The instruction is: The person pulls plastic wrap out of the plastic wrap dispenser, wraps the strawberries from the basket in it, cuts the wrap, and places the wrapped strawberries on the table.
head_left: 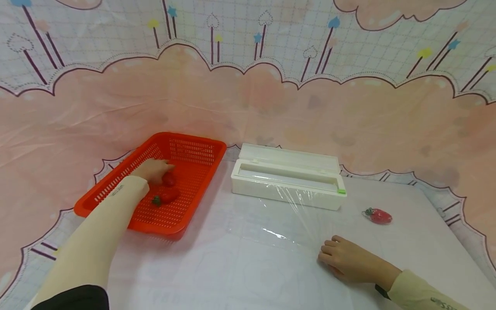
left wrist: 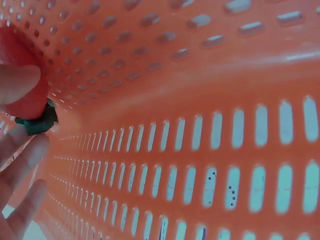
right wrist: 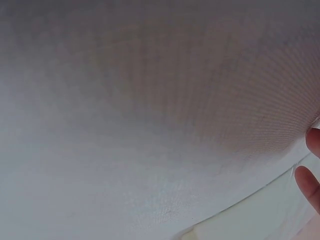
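Observation:
My left hand [head_left: 154,170] reaches into a red plastic basket [head_left: 201,202], beside two red strawberries. One strawberry [head_left: 168,179] lies by the fingers and another, a green-topped strawberry [head_left: 169,196], is nearer me. In the left wrist view, the thumb overlaps a strawberry [left wrist: 32,95] while the other fingers are spread below it; a firm grasp is not visible. My right hand [head_left: 348,260] pinches the edge of clear plastic wrap [head_left: 275,234] low over the table. This film stretches from a white wrap dispenser [head_left: 286,196] whose lid stands up. Two fingertips [right wrist: 309,185] show in the right wrist view.
A shiny red strawberry [head_left: 377,216] lies on the white-covered table [head_left: 217,275], right of the dispenser. A green piece [head_left: 341,191] sits at the dispenser's right end. Behind everything hangs a patterned pink cloth [head_left: 263,103].

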Tool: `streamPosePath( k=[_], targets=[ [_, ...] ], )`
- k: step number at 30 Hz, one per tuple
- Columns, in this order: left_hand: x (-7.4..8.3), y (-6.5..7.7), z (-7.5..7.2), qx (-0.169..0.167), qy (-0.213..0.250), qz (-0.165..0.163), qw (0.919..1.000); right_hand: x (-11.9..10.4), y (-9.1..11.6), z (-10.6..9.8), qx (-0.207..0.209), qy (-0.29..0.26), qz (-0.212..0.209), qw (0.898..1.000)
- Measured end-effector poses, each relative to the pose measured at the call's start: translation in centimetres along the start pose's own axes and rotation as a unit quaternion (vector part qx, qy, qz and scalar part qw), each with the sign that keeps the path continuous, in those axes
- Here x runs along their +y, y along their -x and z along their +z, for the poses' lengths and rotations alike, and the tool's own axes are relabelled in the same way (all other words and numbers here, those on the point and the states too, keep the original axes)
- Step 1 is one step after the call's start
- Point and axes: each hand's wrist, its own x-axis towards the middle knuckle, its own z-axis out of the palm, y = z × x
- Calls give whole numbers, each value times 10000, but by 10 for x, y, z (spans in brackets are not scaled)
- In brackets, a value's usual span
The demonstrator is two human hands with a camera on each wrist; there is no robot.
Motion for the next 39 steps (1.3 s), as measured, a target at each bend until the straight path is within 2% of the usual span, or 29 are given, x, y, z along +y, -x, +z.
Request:
streamPosePath(
  k=[4,8,11,14,22,27,34,39],
  targets=[
    [-1,-2,4,208,-253,339,9989,0,0,0,-14,32,-12,10000],
    [1,-8,8,397,-700,785,9937,0,0,2,-50,-11,12,10000],
    [4,-12,10,416,-811,879,9919,0,0,3,-50,-26,22,10000],
    [7,-14,9,367,-747,816,9932,0,1,3,-35,-18,22,10000],
    [6,-11,6,226,-498,397,9977,-1,0,3,-100,-6,70,9999],
    [9,-10,6,204,-616,506,9966,-1,0,3,-65,45,33,10000],
    [14,-8,5,98,-535,520,9972,0,1,4,-78,84,3,9999],
    [14,-9,5,125,-624,738,9952,-1,1,6,-59,60,5,10000]
  ],
)
